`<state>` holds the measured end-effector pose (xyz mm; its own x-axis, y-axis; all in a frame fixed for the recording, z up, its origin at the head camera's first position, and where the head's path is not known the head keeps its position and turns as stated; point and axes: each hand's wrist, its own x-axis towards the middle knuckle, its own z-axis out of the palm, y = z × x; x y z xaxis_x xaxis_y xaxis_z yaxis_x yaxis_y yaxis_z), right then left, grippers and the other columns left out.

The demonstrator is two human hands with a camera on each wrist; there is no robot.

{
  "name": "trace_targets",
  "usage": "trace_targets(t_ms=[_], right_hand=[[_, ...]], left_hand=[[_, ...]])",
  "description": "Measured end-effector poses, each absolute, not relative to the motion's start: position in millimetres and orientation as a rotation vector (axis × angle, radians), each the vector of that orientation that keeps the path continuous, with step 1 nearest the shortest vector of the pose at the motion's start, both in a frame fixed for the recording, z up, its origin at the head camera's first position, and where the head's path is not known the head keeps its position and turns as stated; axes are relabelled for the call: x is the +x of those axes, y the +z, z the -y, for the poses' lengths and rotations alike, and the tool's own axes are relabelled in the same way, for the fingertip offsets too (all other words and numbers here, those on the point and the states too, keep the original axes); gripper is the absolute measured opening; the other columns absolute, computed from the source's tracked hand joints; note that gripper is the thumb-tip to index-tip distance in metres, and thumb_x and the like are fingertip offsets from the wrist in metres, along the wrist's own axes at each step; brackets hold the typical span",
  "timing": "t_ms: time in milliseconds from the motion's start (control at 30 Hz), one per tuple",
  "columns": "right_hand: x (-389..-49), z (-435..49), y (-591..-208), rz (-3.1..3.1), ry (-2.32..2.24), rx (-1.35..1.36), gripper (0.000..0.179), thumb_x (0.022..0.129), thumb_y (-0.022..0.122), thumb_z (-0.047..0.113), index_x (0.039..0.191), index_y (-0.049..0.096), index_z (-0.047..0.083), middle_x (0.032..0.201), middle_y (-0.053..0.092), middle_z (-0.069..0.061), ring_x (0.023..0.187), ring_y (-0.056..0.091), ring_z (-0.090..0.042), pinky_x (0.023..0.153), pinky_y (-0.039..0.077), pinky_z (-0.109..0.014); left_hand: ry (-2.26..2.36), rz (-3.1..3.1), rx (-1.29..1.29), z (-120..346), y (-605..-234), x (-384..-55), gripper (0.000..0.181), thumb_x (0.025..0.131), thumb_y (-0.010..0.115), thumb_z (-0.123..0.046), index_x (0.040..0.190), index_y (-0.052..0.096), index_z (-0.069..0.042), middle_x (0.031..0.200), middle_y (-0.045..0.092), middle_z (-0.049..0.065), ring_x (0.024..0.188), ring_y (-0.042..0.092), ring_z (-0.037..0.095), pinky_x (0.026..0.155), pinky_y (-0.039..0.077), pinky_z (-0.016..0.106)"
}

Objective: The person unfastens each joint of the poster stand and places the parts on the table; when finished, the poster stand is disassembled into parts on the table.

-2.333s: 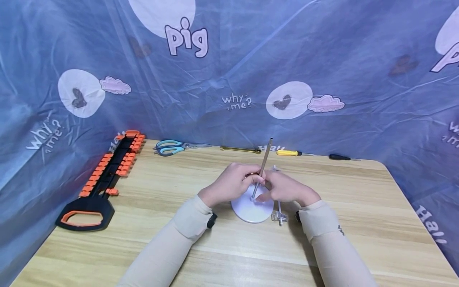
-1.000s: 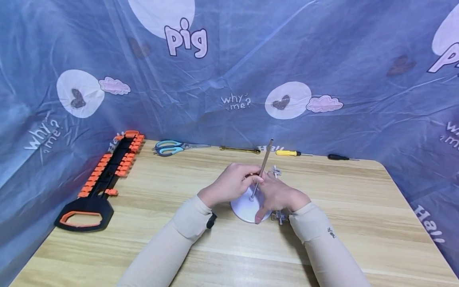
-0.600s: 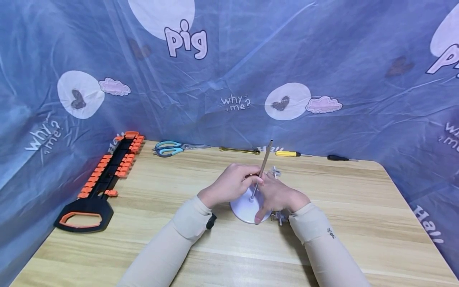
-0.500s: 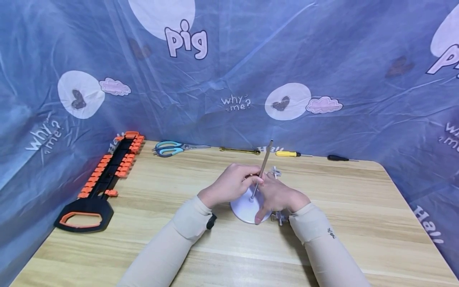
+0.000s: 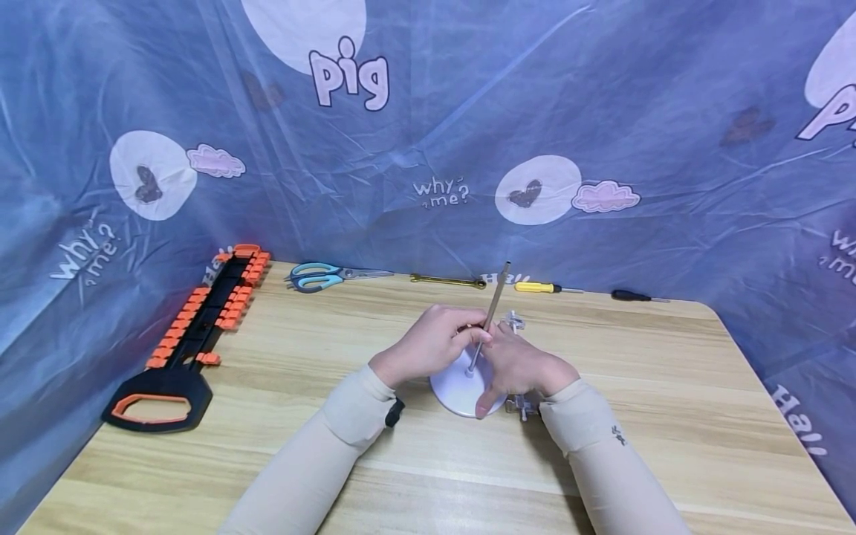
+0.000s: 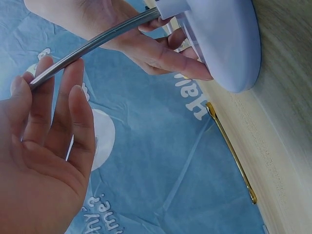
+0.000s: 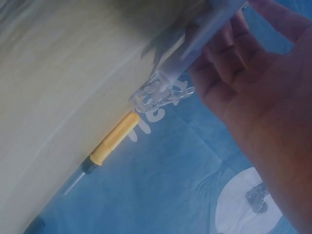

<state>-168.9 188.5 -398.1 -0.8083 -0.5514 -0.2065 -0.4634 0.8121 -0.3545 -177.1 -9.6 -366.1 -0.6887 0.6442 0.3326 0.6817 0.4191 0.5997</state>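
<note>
A metal rod rises at a slant from the collar of a round white base at mid-table. My left hand pinches the rod partway up between thumb and fingers, as the left wrist view shows on the rod. Spread over the right side of the base, my right hand grips it, thumb at the near rim and the other fingers toward the far side. A white bar with clear plastic clips at its ends lies just right of the base, its middle hidden beneath the right hand.
Along the back edge lie scissors, a brass-coloured wrench, a yellow screwdriver and a black screwdriver. A black and orange holder rack takes up the left side. Printed blue cloth walls in the table.
My right hand has moved from the foot of the rod to spread across the base, its thumb now at the near rim; lately it stays still. My left hand keeps its place on the rod.
</note>
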Motion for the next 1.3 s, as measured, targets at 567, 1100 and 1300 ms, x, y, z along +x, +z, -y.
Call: trace_targets(t_ms=[567, 1100, 1300], right_hand=[[-170.8, -189.6, -399.4, -2.692, -0.449, -0.781, 0.138, 0.053, 0.105, 0.048, 0.164, 0.034, 0.009, 0.170, 0.032, -0.015, 0.140, 0.040, -0.044, 0.123, 0.032, -0.060], [-171.3, -189.2, -401.8, -2.706, -0.455, -0.791, 0.134, 0.053, 0.105, 0.049, 0.161, 0.038, 0.007, 0.168, 0.038, -0.014, 0.137, 0.042, -0.040, 0.124, 0.031, -0.058], [-171.8, -187.9, -401.1, -2.702, -0.440, -0.769, 0.134, 0.053, 0.105, 0.049, 0.162, 0.037, 0.008, 0.168, 0.037, -0.013, 0.136, 0.042, -0.040, 0.123, 0.033, -0.056]], left_hand=[[-1.156, 2.598, -1.195, 10.0, -365.5, -177.4, 0.010, 0.103, 0.068, -0.020, 0.098, 0.075, -0.017, 0.088, 0.076, -0.004, 0.084, 0.068, 0.013, 0.079, 0.053, 0.027], [-1.150, 2.595, -1.184, 10.3, -365.9, -177.1, 0.009, 0.103, 0.068, -0.019, 0.099, 0.076, -0.018, 0.098, 0.080, -0.004, 0.094, 0.075, 0.015, 0.083, 0.057, 0.030], [-1.152, 2.585, -1.184, 10.5, -365.7, -176.8, 0.008, 0.102, 0.069, -0.019, 0.098, 0.077, -0.019, 0.099, 0.081, -0.005, 0.095, 0.076, 0.015, 0.084, 0.058, 0.029]])
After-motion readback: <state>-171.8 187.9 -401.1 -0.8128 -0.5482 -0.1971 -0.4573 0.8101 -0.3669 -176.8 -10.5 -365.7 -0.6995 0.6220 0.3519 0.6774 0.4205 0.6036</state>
